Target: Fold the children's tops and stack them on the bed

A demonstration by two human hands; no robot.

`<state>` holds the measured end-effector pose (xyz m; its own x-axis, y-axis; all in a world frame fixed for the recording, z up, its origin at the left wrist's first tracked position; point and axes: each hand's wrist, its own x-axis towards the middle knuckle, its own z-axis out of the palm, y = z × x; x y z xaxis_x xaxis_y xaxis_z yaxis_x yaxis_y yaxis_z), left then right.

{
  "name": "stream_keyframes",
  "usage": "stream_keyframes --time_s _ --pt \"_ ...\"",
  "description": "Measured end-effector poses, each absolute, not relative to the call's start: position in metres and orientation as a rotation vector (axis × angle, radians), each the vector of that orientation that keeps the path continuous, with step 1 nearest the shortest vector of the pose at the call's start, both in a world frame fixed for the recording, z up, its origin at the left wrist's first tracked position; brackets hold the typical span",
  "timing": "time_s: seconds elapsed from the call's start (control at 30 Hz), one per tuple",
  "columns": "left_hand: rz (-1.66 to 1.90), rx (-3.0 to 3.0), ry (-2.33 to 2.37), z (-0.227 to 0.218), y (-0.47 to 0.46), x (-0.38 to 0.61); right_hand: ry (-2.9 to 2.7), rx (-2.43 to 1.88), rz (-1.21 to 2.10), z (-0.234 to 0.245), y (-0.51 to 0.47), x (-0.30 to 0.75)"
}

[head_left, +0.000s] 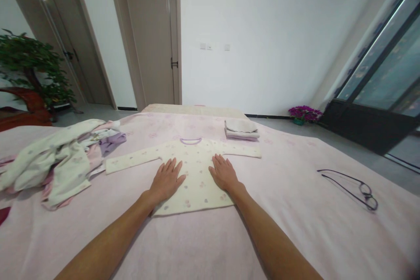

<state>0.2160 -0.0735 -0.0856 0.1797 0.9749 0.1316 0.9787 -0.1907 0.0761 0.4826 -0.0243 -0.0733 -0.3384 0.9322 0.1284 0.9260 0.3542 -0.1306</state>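
Observation:
A small cream long-sleeved shirt [193, 183] with a scattered print and a lilac neckband lies spread flat, its sleeves out to both sides and its collar away from me. My left hand [166, 180] rests flat on its left side, fingers stretched out. On the right side of the shirt my right hand [225, 173] also lies palm down with its fingers extended. Neither hand grips the cloth. The shirt's left sleeve reaches toward a loose heap of clothes [70, 157] in cream, pink and purple.
A pink sheet [288, 210] covers the surface. Beyond the right sleeve sits a stack of folded clothes [242, 130]. Black-framed glasses [354, 186] lie open at the right. Farther off are a door [151, 43], a leafy plant [31, 65] and purple flowers [305, 113].

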Motion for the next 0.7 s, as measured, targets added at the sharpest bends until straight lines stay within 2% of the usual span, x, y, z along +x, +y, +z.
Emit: stream_keyframes --time_s 0.7 --pt "-0.200 -2.387 -1.985 -0.0852 -0.0766 0.2160 -2.333 -1.658 -0.006 -0.0740 -0.0269 0.4799"
